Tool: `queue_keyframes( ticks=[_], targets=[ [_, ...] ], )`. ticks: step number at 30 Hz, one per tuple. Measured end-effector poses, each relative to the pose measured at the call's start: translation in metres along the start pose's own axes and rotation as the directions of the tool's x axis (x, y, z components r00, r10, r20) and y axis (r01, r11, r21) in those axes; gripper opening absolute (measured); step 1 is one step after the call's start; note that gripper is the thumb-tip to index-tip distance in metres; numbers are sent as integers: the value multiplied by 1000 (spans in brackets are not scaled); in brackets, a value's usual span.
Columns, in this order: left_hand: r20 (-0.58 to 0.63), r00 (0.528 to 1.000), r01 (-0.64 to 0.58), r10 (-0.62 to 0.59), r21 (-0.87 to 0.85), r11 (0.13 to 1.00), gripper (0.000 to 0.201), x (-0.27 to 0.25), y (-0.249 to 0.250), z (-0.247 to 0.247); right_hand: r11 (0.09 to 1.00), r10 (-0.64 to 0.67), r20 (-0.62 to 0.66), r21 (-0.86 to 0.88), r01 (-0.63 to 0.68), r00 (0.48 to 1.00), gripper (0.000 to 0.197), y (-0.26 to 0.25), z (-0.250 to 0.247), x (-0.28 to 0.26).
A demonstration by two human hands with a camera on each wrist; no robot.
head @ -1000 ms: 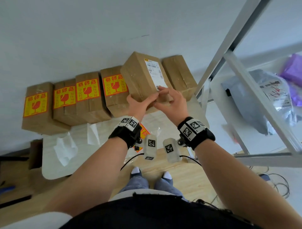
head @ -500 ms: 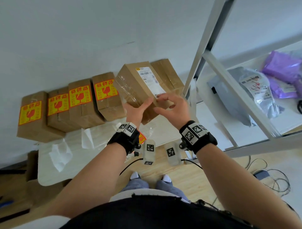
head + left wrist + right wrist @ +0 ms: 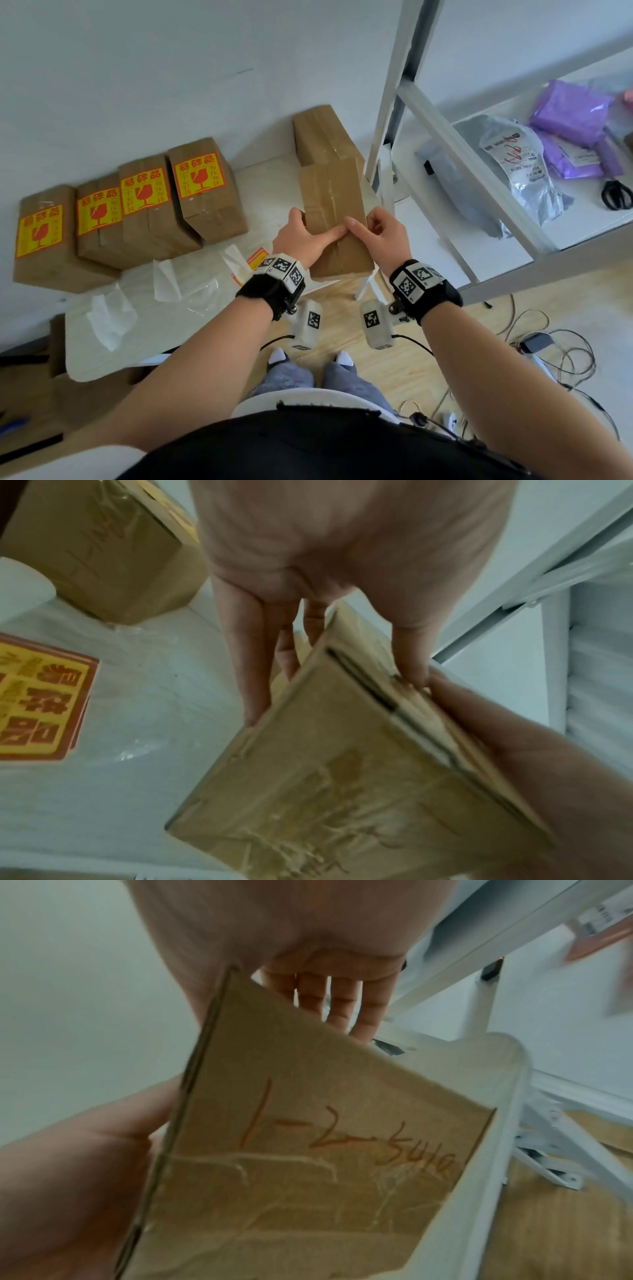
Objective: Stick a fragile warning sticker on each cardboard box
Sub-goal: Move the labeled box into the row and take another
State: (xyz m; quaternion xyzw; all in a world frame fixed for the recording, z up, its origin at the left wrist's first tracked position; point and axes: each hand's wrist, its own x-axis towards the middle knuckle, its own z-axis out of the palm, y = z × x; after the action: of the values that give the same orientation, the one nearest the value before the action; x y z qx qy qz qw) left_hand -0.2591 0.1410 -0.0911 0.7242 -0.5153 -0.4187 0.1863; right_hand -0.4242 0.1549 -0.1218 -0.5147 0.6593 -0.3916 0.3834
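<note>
The box [image 3: 334, 219] was held in both hands at the table's right end, its near end just past the table's front edge. It bore no sticker on the taped brown face turned up; red handwriting showed on its underside in the right wrist view. The left hand [image 3: 301, 238] gripped the left long edge, thumb laid across the top and fingers under the side. The right hand [image 3: 380, 233] gripped the right long edge, thumb on top meeting the left thumb near the tape seam, fingers curled beneath. A second plain box [image 3: 322, 137] stood just behind, against the wall. Four stickered boxes [image 3: 130, 209] sat in a row to the left, side by side, leaving a strip of bare table [image 3: 267, 192] between them and the held box. A loose sticker [image 3: 257, 258] lay on the table just beside the left wrist, with peeled backing papers [image 3: 109, 315] farther left along the front edge. A shelf post [image 3: 394, 102] rose close to the box's right side.
</note>
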Motion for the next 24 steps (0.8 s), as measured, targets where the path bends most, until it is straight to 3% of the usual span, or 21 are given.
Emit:
queue_keyframes(
  ticks=[6, 9, 16, 19, 21, 24],
  targets=[
    [33, 999, 29, -32, 98, 995, 73, 17, -5, 30, 986, 112, 17, -126, -109, 994, 25, 31, -1, 5],
    [51, 998, 22, -26, 73, 997, 62, 25, -8, 46, 981, 152, 47, -131, -145, 987, 37, 39, 1, 10],
    [99, 994, -38, 36, 21, 999, 71, 31, -19, 58, 974, 166, -15, -152, -167, 986, 42, 39, 2, 16],
    [58, 998, -8, 9, -9, 1000, 62, 34, -28, 48, 956, 93, -84, -271, -112, 992, 48, 30, 5, 17],
    [-35, 997, 62, -64, -57, 996, 54, 38, -41, 34, 930, -46, -137, -368, -7, 990, 49, 15, 11, 17],
    [-188, 968, 156, -165, -62, 986, 53, 42, -69, 7, 923, -213, -122, -352, 159, 969, 46, -15, 28, 18]
  ],
)
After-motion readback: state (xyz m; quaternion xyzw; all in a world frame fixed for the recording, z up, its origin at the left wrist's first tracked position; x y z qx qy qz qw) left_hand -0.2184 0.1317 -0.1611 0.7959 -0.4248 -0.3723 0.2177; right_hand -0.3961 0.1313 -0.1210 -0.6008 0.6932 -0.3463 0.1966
